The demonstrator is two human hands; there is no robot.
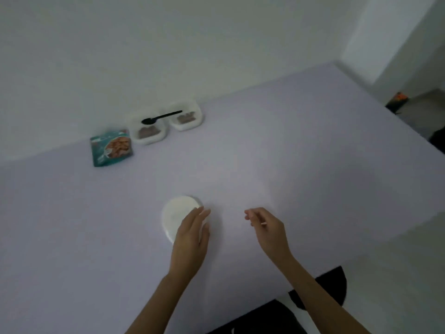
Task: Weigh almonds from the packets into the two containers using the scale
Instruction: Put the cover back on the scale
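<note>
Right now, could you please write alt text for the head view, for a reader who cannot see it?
A person's left hand touches a round white scale on a lilac table, the right hand hovering beside it. Farther off, a black spoon spans two white containers of almonds beside a teal packet.

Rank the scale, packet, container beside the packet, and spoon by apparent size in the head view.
Scale and packet: about alike; the scale sits nearer the camera, so unranked.
Then the container beside the packet.
Then the spoon, smallest.

Pale table (289, 153) bears scale (177, 212), almond packet (112, 148), left container (148, 130); right container (186, 119) beside.
</note>
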